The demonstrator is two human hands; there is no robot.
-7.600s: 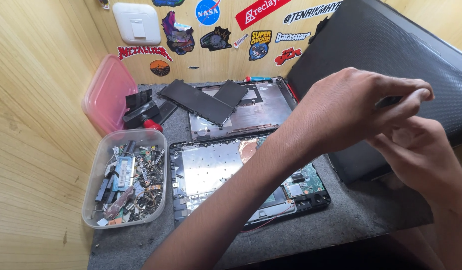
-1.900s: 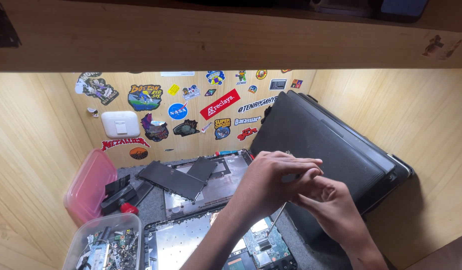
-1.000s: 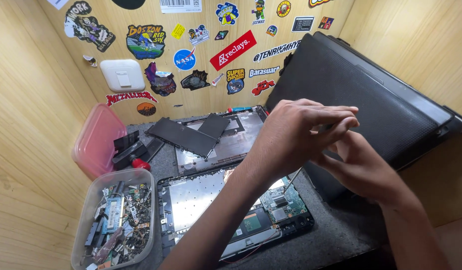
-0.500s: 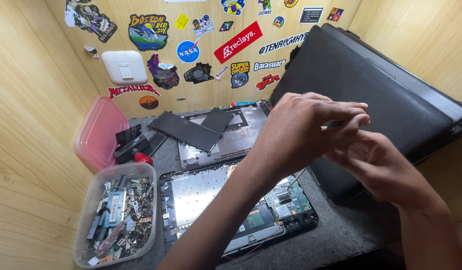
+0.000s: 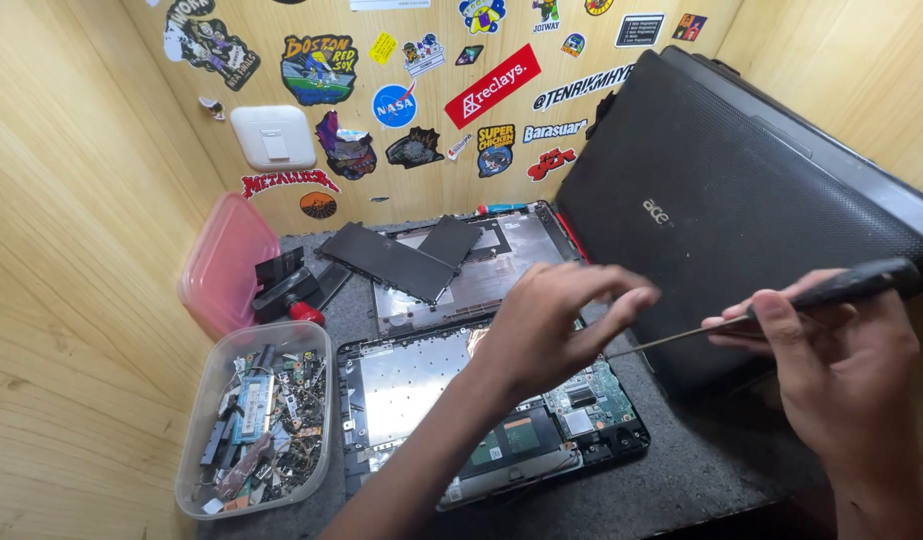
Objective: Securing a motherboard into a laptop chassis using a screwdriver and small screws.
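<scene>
Tool: a long thin screwdriver with a black handle and slim metal shaft (image 5: pixel 771 310), held level above the work, its tip pointing toward the left hand.
Right hand: the right hand (image 5: pixel 831 385) is wrapped round the black handle, thumb and forefinger pinching it near where the shaft starts.
Left hand: the left hand (image 5: pixel 551 325) hovers over the opened machine, fingertips pressed together at the shaft's tip; whether a screw sits between them is too small to tell.
Work piece: an opened black laptop base with bare silver plate and green circuit board (image 5: pixel 451 400), lying flat on the grey mat just under the left hand.
Step in hand: seemingly between screws, the tip being tended rather than driven, since the tool is lifted off the board.
Next move calls for: lowering the tip squarely and steadily onto a small screw head on the board.
Nearby: a black laptop lid (image 5: pixel 721 200) leaning against the wooden wall; a clear plastic tub of loose parts (image 5: pixel 261 420) at left; a pink plastic lid (image 5: pixel 221 265) behind it.
</scene>
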